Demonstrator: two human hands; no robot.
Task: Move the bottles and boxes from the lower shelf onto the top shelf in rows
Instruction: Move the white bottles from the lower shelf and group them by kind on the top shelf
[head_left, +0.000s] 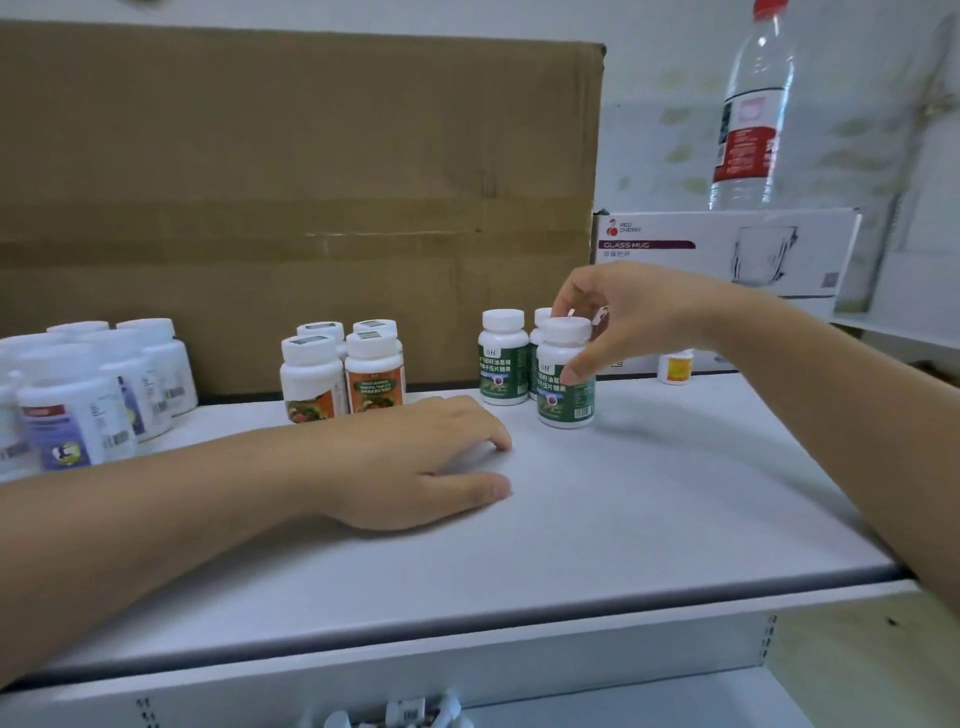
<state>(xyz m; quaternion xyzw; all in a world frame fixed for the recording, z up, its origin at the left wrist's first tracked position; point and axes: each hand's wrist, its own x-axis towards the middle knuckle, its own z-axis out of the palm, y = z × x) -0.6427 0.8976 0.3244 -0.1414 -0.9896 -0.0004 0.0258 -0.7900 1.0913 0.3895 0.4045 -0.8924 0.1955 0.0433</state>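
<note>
My right hand (631, 312) grips a green-labelled white bottle (565, 382) by its cap and side; the bottle stands on the top shelf (623, 509). Behind it stand two more green-labelled bottles (503, 358), one mostly hidden. My left hand (415, 460) rests flat on the shelf, palm down, holding nothing. To the left are several orange-labelled bottles (340, 369) in two rows. At the far left stand several purple-labelled bottles (88, 395). On the lower shelf, at the bottom edge, white caps of more bottles (410, 714) show.
A large cardboard box (291, 197) stands along the back of the shelf. A white glass-mug box (722, 254) sits at the back right with a water bottle (750, 114) on top. A small yellow-labelled bottle (675, 366) stands by that box.
</note>
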